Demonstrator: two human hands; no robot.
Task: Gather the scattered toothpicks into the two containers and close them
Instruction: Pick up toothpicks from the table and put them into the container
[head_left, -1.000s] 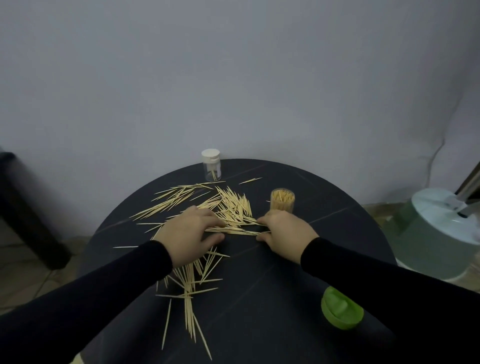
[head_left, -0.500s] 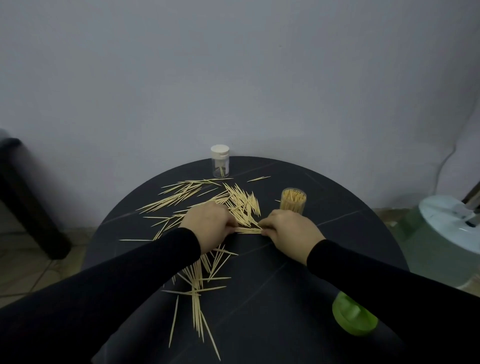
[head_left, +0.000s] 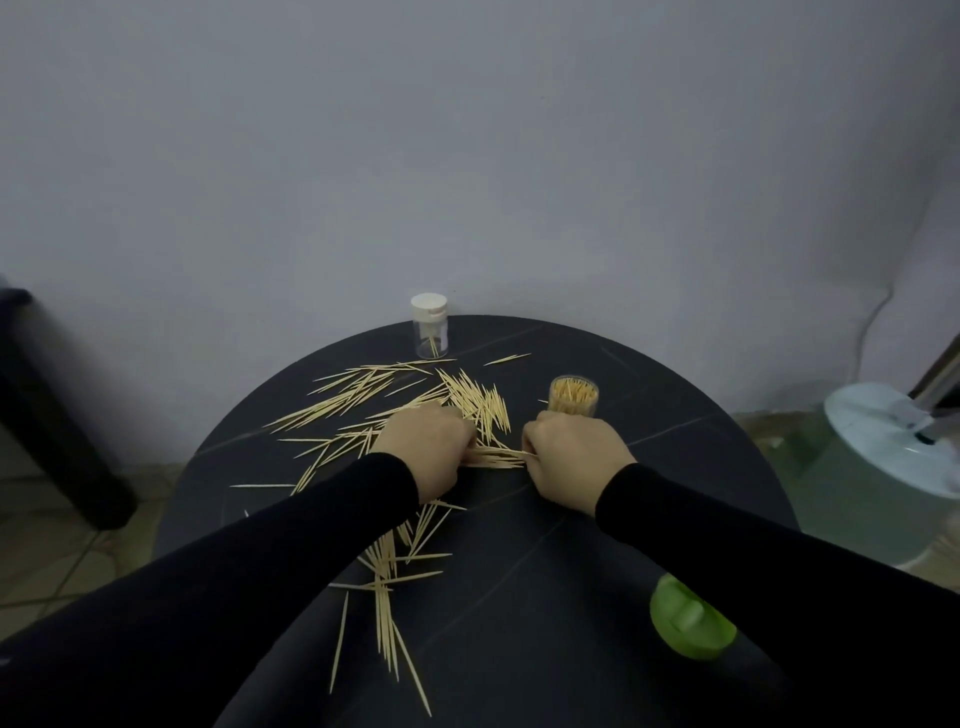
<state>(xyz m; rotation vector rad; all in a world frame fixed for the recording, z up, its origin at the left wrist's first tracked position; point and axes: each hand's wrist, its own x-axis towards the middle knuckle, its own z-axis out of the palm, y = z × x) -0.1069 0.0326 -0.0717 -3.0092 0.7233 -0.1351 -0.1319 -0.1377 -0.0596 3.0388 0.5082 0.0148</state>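
Both hands hold one small bundle of toothpicks lying flat on the round black worktop: the left hand has its fingers curled round one end, the right hand round the other. Just beyond the right-hand fingers stands an open clear container packed with toothpicks. Loose toothpicks fan out past and below the left fingers. Farther off stands a white-capped container; a green lid lies near the right sleeve.

A plain grey-white wall fills the upper half of the frame in dim light. A round black counter stands at the centre. At left, dark furniture over tiled floor; at right, a pale green rounded appliance.
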